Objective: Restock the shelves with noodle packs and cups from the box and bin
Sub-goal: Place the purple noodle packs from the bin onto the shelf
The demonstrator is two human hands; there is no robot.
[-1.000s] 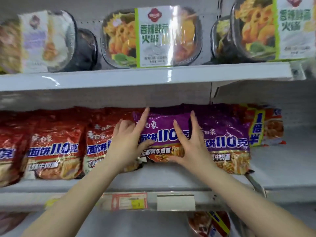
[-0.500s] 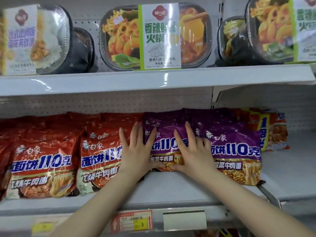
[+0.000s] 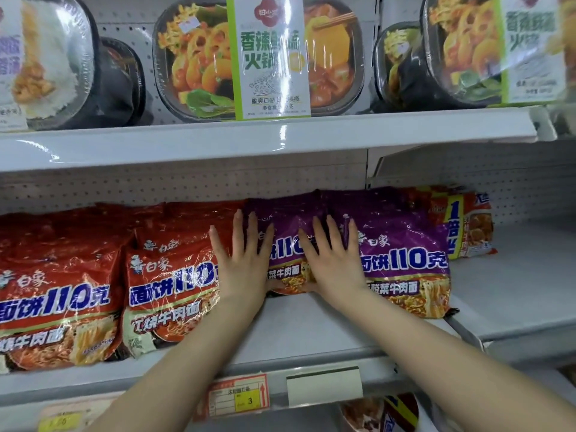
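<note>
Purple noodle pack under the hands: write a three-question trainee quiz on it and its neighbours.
1. True or false: both hands lie flat, fingers straight, on the purple noodle pack.
2. Which packs sit directly beside it on the left hand side?
A. red noodle packs
B. green noodle packs
C. hot pot bowls
3. Fill in: the hot pot bowl with the green-edged label stands on the shelf ____ the noodle packs.

Key:
1. True; the right hand presses it too.
2. A, the red noodle packs.
3. above
</note>
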